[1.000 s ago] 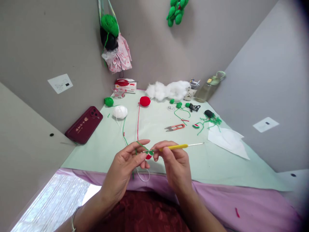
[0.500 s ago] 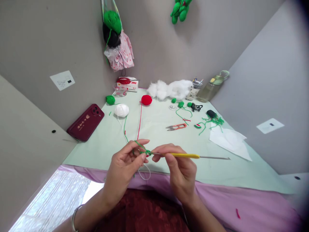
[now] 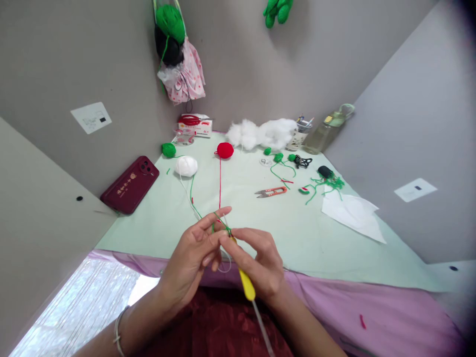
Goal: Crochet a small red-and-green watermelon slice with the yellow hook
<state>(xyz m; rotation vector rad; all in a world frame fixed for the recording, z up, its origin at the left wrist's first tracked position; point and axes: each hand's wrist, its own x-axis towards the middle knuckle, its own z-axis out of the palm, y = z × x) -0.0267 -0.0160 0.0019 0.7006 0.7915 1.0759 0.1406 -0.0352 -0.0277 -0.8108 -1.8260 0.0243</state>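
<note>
From here I see the left hand, index raised, pinching a mostly hidden green crochet piece; the right hand, beside it, is curled round a yellow-handled crochet hook. I'd expect the piece soft, light, best pinched at its edge.

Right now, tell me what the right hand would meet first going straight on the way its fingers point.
Most likely the left hand, directly ahead of the right hand; the green yarn work sits where they come together, so it may come first, depth being unclear.
</note>
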